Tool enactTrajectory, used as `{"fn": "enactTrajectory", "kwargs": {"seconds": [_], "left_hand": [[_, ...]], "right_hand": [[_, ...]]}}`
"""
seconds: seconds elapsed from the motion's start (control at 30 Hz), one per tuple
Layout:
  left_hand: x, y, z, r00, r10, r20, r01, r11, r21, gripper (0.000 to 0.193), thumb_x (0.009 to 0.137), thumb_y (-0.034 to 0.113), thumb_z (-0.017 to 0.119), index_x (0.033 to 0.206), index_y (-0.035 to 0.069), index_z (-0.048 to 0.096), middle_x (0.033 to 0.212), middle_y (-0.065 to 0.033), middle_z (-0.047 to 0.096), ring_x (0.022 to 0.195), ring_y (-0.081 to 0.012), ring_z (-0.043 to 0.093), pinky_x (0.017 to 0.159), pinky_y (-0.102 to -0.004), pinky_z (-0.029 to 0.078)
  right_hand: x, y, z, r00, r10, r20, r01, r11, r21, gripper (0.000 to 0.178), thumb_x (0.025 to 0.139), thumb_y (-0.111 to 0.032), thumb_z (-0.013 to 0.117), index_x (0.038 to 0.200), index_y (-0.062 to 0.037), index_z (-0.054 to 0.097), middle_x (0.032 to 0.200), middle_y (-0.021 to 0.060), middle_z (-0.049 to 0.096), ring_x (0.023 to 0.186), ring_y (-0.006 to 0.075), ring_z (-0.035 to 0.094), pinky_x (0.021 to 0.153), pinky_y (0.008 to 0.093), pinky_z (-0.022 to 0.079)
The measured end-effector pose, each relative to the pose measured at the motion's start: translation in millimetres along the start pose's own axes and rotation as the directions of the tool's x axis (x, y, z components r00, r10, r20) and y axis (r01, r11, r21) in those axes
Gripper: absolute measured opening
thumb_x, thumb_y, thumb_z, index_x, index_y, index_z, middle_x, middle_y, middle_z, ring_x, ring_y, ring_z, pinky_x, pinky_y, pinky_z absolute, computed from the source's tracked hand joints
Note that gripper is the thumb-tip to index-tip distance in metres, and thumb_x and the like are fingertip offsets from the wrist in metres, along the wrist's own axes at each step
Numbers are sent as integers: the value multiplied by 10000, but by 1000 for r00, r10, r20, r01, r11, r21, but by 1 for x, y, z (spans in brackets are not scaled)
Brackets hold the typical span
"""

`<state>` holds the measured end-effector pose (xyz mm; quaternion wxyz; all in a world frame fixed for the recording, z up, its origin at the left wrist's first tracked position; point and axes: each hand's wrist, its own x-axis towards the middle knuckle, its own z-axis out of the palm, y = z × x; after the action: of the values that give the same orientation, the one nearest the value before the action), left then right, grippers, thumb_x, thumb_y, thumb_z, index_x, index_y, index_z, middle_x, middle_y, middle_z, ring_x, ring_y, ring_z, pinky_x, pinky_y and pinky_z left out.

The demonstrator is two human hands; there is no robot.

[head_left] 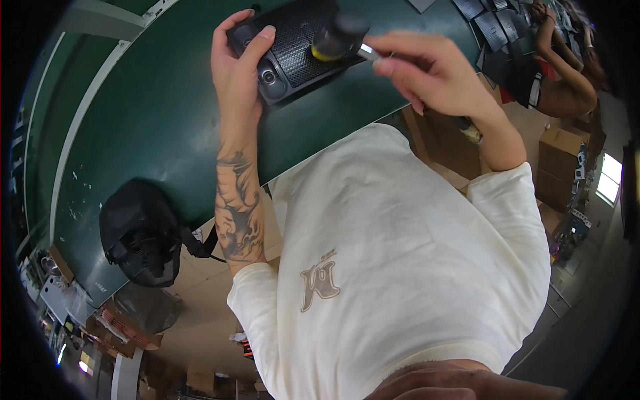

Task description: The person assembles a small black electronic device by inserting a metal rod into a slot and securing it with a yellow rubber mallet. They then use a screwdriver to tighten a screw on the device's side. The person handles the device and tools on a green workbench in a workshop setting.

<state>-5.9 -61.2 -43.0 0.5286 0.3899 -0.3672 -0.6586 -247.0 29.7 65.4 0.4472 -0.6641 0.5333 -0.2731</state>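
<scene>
At the far side of the green table lies a black, box-shaped device [298,57] with a textured mesh face and round dark fittings at its near end. My left hand [235,67] is closed around its left end, thumb on top. My right hand [437,70] grips the handle of a mallet [339,39], whose black and yellow head is blurred by motion. That head is over the right part of the mesh face; whether it touches cannot be made out. The handle's lower end sticks out below my right wrist.
A black bag [140,230] with straps sits on the green table [167,143] near its left edge. Black sheet-like parts [495,30] are spread at the upper right, beside another person's arms [567,90]. Cardboard boxes [559,148] stand on the right.
</scene>
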Motion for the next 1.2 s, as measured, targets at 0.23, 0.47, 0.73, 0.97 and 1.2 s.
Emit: {"fn": "enactTrajectory", "kwargs": {"seconds": [0.23,0.47,0.73,0.97,1.2], "left_hand": [[0,2,3,1000,3,21,-3,1000,-2,472,842,63,789,1262,31,577,1177,-105,580,1023,-172,601,875,-287,522],[-3,4,3,1000,-22,-12,23,999,41,447,857,57,757,1265,17,579,1179,-111,586,1048,-175,594,910,-294,503],[0,-7,-1,997,74,-3,-73,993,95,392,943,105,558,1305,-42,533,1344,-222,560,1177,-298,612,1035,-402,509],[8,-8,-10,995,101,-15,-100,993,64,435,987,219,437,1326,-38,529,1384,-231,537,1292,-352,528,1106,-489,446],[14,-10,-14,978,199,-67,-188,971,151,460,1014,269,396,1318,-42,543,1370,-225,559,1288,-346,530,1134,-481,406]], "right_hand": [[8,14,-13,983,109,-150,-101,993,62,328,1021,-122,586,1334,-40,637,751,28,614,482,50,488,442,212,393],[-14,44,-12,960,199,-198,-163,969,185,338,1010,-117,610,1336,-28,629,671,8,567,493,52,491,444,208,381],[-29,152,-11,862,301,-407,-178,933,312,358,986,-123,645,1324,-6,622,937,34,639,606,60,539,462,221,449],[-23,166,-2,814,287,-504,35,843,537,355,1002,-102,596,1325,44,598,945,61,663,633,70,569,488,227,481],[-31,159,-4,850,206,-484,40,892,450,330,988,-73,593,1301,32,607,930,22,589,636,67,552,488,223,465]]}}
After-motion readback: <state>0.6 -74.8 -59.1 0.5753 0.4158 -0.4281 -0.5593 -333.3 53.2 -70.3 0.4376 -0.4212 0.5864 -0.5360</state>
